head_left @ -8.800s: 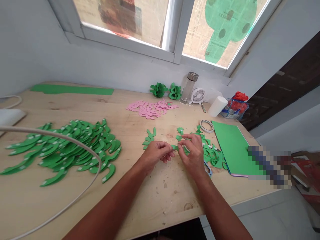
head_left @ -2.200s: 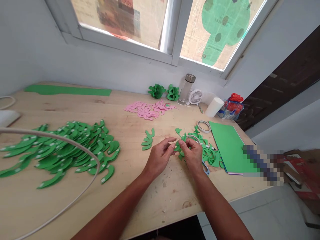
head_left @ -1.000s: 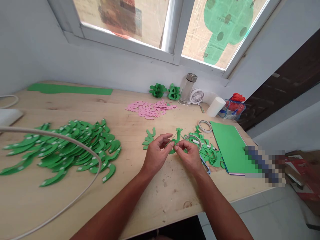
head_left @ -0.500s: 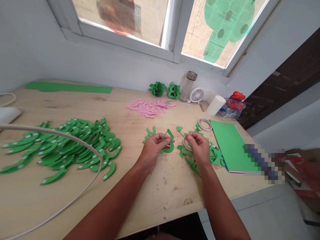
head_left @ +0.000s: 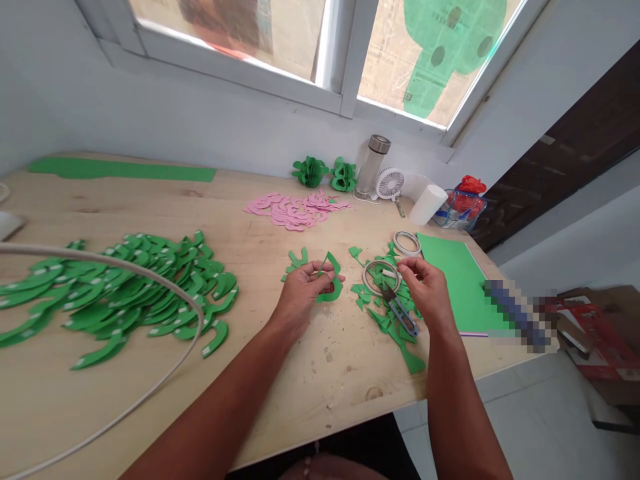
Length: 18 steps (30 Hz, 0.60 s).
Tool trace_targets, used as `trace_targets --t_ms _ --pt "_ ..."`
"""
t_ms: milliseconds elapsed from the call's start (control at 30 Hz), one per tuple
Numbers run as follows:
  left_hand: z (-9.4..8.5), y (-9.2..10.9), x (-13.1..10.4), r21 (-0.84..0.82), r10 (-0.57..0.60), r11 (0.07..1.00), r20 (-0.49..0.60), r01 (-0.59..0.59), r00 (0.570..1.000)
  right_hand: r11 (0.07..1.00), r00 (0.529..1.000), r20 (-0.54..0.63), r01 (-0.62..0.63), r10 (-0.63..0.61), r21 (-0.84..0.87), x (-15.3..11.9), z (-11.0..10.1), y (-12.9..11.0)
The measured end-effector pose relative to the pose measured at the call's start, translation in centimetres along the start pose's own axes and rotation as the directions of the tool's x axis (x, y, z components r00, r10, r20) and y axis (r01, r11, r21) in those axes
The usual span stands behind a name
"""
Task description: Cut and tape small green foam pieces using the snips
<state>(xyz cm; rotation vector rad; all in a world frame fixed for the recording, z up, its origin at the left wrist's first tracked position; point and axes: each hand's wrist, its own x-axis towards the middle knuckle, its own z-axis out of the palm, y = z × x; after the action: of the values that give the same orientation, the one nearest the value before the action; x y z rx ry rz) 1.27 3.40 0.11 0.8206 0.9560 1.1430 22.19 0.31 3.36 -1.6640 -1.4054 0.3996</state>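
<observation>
Between the thumb and fingers of my left hand (head_left: pixel 303 297) is a curved green paper piece (head_left: pixel 331 292). My right hand (head_left: pixel 425 287) is pinched just right of a tape roll (head_left: pixel 381 277); whatever its fingertips hold is too small to make out. That roll lies over green paper scraps (head_left: pixel 413 360), with scissors (head_left: pixel 400 312) below it. Another tape roll (head_left: pixel 407 244) lies farther back. Behind my left hand sits a small green cutout (head_left: pixel 299 260). A big heap of curved green pieces with white tabs (head_left: pixel 145 287) covers the table's left side.
Pink paper cutouts (head_left: pixel 295 211) lie mid-table. Along the wall stand two green paper shapes (head_left: pixel 310 172), a bottle (head_left: pixel 371 170), a small fan (head_left: pixel 390 183), a white roll (head_left: pixel 428 205) and a clear bag (head_left: pixel 463 207). Green sheets (head_left: pixel 457 287) lie right; a white cable (head_left: pixel 165 287) arches left.
My right hand has moved right, away from the tape roll, uncovering the scissors and more scraps. My left hand still holds the green piece. The view has shifted slightly.
</observation>
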Motion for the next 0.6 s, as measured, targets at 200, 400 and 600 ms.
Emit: trace_targets --t_ms 200,400,600 --pt "0.0 0.0 0.0 -0.038 0.005 0.999 -0.029 -0.006 1.000 0.979 0.994 0.110 0.020 0.003 -0.205 -0.6 -1.2 2.3" --pt "-0.5 0.4 0.5 -0.067 0.066 0.995 -0.116 -0.074 0.991 0.910 0.980 0.198 0.084 -0.002 -0.406 -1.6 -1.6 2.1" --pt "-1.9 1.6 1.3 -0.123 0.134 0.977 -0.279 -0.174 0.951 0.819 0.960 0.269 0.095 0.074 -0.566 -2.9 -1.7 3.0"
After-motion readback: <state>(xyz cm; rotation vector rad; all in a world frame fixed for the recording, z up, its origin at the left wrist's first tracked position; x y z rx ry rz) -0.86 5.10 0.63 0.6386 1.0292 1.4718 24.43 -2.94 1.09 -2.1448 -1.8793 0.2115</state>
